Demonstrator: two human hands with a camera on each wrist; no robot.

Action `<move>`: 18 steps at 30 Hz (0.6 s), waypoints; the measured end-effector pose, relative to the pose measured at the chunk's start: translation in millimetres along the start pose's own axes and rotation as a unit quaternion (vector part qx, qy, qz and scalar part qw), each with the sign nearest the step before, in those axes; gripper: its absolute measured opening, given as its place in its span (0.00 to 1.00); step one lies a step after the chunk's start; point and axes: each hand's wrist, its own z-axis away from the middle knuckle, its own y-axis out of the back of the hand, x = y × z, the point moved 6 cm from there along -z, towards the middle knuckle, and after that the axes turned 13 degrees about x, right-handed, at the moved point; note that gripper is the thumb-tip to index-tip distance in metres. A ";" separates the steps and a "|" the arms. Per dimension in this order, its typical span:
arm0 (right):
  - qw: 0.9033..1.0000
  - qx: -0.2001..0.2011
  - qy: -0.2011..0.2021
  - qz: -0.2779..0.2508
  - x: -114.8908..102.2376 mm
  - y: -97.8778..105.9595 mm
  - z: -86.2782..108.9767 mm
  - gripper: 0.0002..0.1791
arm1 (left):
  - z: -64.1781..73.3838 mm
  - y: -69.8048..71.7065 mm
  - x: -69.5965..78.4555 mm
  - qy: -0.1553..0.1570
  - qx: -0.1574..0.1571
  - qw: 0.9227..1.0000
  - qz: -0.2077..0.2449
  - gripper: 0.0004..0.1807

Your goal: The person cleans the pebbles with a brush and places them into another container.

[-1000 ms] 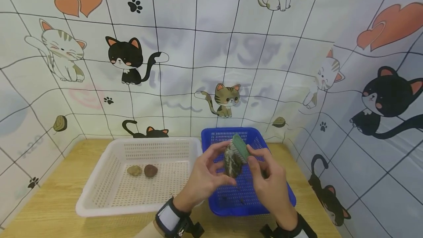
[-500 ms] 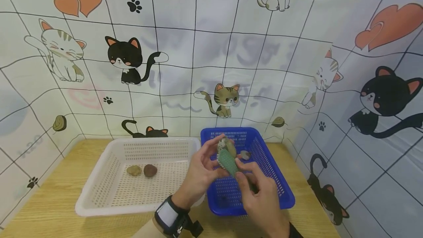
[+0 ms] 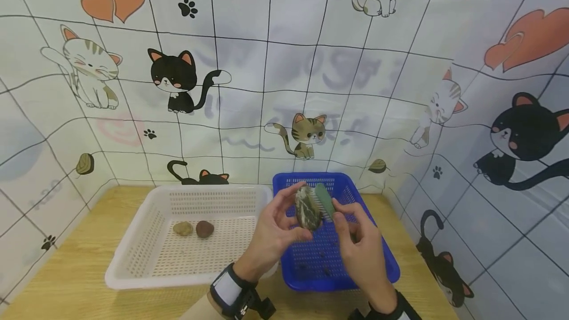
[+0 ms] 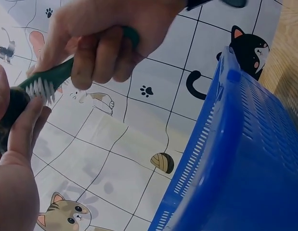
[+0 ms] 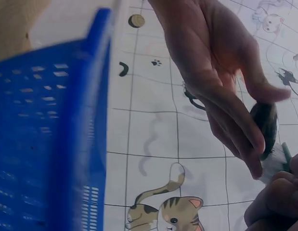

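My left hand (image 3: 271, 233) holds an oval dark green stone (image 3: 305, 210) with pale veins, tilted upright above the blue basket, between its thumb and fingers. A green scrubbing brush (image 3: 326, 200) is pinched in my right hand (image 3: 365, 246). Its white bristles face the stone's right edge, touching or nearly so. The left wrist view shows the brush handle (image 4: 62, 72) running under my curled right fingers, with the bristles against my left fingertips and the stone. In the right wrist view the stone (image 5: 268, 126) sits between left thumb and fingers, its far side hidden.
A white basket (image 3: 129, 260) on the left contains a tan stone (image 3: 182, 228) and a reddish-brown stone (image 3: 205, 229). Below my hands stands a blue basket (image 3: 391, 268) with dark specks on its floor. Both rest on a wooden table (image 3: 66, 280) before a cat-print sheet (image 3: 240, 63).
The brush has moved from across the stone's near face to its right edge, and my right hand has shifted right and up. The stone has turned in my left hand.
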 end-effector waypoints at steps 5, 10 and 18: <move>0.999 -0.005 0.036 0.001 -4.7 -1.8 20.4 0.14 | -0.1 1.7 1.9 -0.005 0.021 1.000 -0.017 0.63; 0.987 -0.004 0.147 0.056 -16.1 -8.6 25.2 0.22 | 0.0 3.7 2.6 -0.017 0.032 0.998 -0.048 0.57; 0.986 0.011 0.154 0.064 -16.3 -9.8 -3.6 0.16 | 3.7 -3.2 -3.2 0.019 -0.001 0.998 -0.061 0.54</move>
